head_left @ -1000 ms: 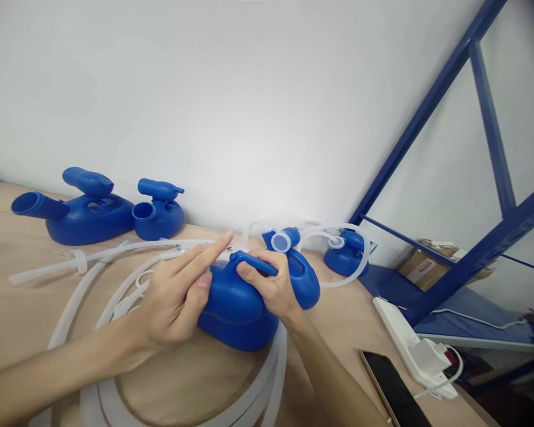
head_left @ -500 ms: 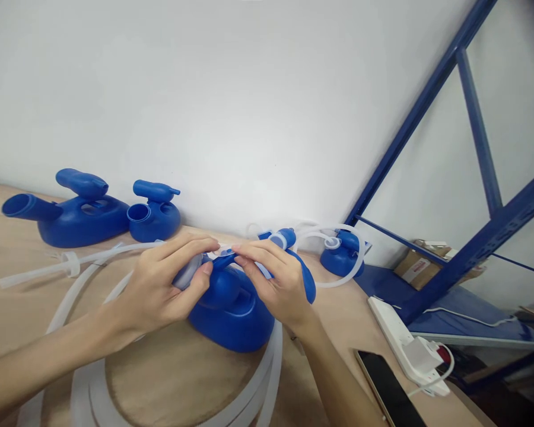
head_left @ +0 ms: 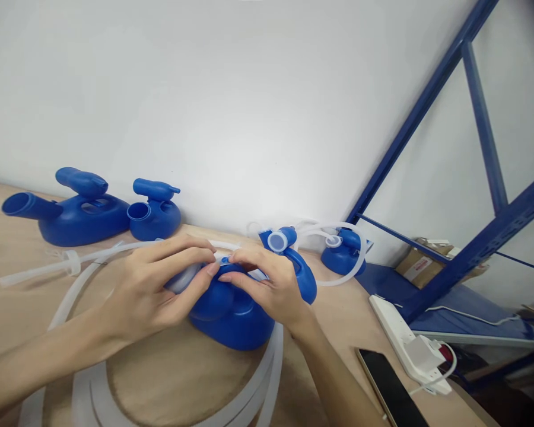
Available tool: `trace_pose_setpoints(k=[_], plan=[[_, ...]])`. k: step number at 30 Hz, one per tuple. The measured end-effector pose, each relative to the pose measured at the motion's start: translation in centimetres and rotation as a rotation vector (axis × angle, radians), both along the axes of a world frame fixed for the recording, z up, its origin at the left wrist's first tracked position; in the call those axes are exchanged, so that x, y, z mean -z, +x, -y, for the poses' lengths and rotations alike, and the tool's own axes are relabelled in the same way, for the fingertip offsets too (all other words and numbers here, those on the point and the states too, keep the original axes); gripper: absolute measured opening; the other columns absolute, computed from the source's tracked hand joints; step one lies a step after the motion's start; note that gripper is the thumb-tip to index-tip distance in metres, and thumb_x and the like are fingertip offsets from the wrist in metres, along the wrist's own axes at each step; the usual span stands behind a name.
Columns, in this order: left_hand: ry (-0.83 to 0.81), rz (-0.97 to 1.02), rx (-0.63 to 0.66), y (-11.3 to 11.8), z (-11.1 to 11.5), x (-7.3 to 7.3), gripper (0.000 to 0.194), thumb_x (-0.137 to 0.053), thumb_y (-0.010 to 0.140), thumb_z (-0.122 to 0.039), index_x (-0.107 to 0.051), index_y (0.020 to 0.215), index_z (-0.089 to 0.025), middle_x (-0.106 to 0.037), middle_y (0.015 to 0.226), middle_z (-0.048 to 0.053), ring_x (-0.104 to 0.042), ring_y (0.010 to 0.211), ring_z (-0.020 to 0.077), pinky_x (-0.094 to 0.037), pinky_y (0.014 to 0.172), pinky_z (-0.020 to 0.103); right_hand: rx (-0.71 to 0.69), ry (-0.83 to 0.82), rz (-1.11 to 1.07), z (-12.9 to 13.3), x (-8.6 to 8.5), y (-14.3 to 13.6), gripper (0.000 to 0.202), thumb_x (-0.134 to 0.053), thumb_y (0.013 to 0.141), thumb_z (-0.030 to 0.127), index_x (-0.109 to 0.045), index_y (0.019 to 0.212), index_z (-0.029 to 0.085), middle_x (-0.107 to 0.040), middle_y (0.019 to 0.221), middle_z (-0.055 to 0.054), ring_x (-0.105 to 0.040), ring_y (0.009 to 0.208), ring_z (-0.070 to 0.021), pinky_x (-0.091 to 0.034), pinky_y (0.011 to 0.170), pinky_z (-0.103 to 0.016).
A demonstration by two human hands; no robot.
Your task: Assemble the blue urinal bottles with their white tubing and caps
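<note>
1. Head view, frame centre: left hand (head_left: 146, 290) and right hand (head_left: 267, 287) pinch together on a small fitting atop the blue container (head_left: 231, 308), which rests on the counter (head_left: 182, 379) inside loops of white tubing (head_left: 267, 379).
2. Step judged: seating that fitting; next calls for steady fingertip pressure.
3. Contents of the container cannot be told; two blue containers (head_left: 84, 207) at left show open spouts.

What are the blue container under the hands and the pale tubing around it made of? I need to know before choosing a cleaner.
The blue container looks like moulded plastic, opaque with a soft sheen. The tubing looks like flexible silicone or soft plastic: milky, translucent, lying in loose curves. Which of the two cannot be told by look.
</note>
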State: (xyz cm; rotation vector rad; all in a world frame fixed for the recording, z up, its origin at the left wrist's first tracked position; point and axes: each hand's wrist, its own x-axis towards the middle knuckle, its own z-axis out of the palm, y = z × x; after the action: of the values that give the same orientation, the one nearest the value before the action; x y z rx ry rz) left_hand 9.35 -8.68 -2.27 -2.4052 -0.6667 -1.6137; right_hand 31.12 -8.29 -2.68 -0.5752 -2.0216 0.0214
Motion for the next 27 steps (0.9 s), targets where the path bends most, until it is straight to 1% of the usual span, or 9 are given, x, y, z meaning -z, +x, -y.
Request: trace_pose_setpoints(k=[8,12,15,18,21,23,24,25,27], plan=[[-0.032,-0.136,0.048,-0.6,0.2,-0.5,0.010,-0.059,0.096,-0.012,-0.067,0.096,-0.018,-0.074,0.106,0.005,-0.070,0.091,0.0150,-0.055,0.081,0.026,-0.097,0.081,0.038,-0.1,-0.4,0.4,0.015,-0.076,0.094,0.025,-0.076,0.109,0.026,-0.081,0.101,-0.002,-0.078,0.094,-0.0194,-0.064,0.087,-0.033],[-0.073,-0.195,0.106,-0.8,0.0,-0.9,0.017,-0.054,0.096,-0.011,-0.068,0.092,-0.019,-0.073,0.099,0.004,-0.069,0.086,0.0142,-0.053,0.077,0.025,-0.105,0.070,0.114,-0.2,-0.2,0.4,0.012,-0.069,0.099,0.022,-0.077,0.108,0.023,-0.077,0.111,-0.006,-0.077,0.091,-0.0161,-0.064,0.081,-0.027],[-0.117,-0.211,0.117,-1.0,-0.2,-1.0,0.018,-0.052,0.098,-0.014,-0.069,0.095,-0.020,-0.073,0.100,0.004,-0.069,0.089,0.0148,-0.054,0.081,0.025,-0.103,0.090,0.130,-0.2,-0.2,0.3,0.012,-0.067,0.100,0.020,-0.076,0.106,0.023,-0.075,0.114,-0.008,-0.077,0.093,-0.0151,-0.063,0.086,-0.026],[-0.164,-0.254,0.116,-1.6,-0.4,-1.1,0.019,-0.056,0.101,-0.024,-0.069,0.114,-0.022,-0.074,0.118,0.006,-0.070,0.106,0.0193,-0.055,0.094,0.027,-0.113,0.067,0.069,0.0,-0.5,0.2,0.021,-0.071,0.097,0.019,-0.073,0.116,0.026,-0.077,0.114,-0.005,-0.076,0.102,-0.0166,-0.063,0.091,-0.029],[-0.285,-0.344,0.092,-2.4,-0.8,-1.3,0.050,-0.064,0.099,-0.038,-0.056,0.147,-0.029,-0.070,0.134,0.006,-0.071,0.112,0.0249,-0.058,0.091,0.030,-0.104,-0.036,-0.008,-0.1,-1.0,1.0,0.028,-0.077,0.093,0.022,-0.072,0.120,0.027,-0.079,0.113,-0.003,-0.077,0.099,-0.0169,-0.064,0.086,-0.028],[-0.372,-0.351,0.053,-3.2,-1.3,-1.6,0.064,-0.069,0.094,-0.048,-0.051,0.154,-0.032,-0.072,0.132,0.005,-0.073,0.106,0.0269,-0.060,0.080,0.028,-0.029,-0.141,-0.075,-0.7,-1.2,2.4,0.028,-0.080,0.091,0.030,-0.073,0.118,0.025,-0.080,0.107,-0.004,-0.078,0.093,-0.0181,-0.064,0.085,-0.031],[-0.411,-0.330,0.033,-3.6,-1.6,-1.9,0.064,-0.070,0.092,-0.053,-0.055,0.150,-0.032,-0.074,0.128,0.004,-0.074,0.102,0.0271,-0.060,0.075,0.027,0.045,-0.208,-0.109,-1.3,-1.3,3.5,0.029,-0.080,0.091,0.035,-0.073,0.117,0.024,-0.080,0.103,-0.005,-0.078,0.092,-0.0194,-0.064,0.085,-0.033],[-0.451,-0.296,0.012,-4.0,-1.9,-2.2,0.061,-0.071,0.090,-0.057,-0.061,0.145,-0.032,-0.076,0.124,0.003,-0.074,0.100,0.0271,-0.059,0.071,0.027,0.139,-0.282,-0.128,-2.0,-1.2,4.7,0.034,-0.080,0.089,0.040,-0.073,0.118,0.023,-0.080,0.100,-0.006,-0.078,0.092,-0.0212,-0.063,0.086,-0.035],[-0.529,-0.215,-0.036,-4.8,-2.7,-2.9,0.057,-0.069,0.088,-0.064,-0.069,0.133,-0.030,-0.076,0.120,0.004,-0.073,0.098,0.0268,-0.060,0.067,0.026,0.410,-0.406,-0.110,-3.7,-0.7,7.9,0.031,-0.074,0.091,0.047,-0.074,0.108,0.021,-0.079,0.097,-0.008,-0.076,0.095,-0.0245,-0.061,0.090,-0.041]])
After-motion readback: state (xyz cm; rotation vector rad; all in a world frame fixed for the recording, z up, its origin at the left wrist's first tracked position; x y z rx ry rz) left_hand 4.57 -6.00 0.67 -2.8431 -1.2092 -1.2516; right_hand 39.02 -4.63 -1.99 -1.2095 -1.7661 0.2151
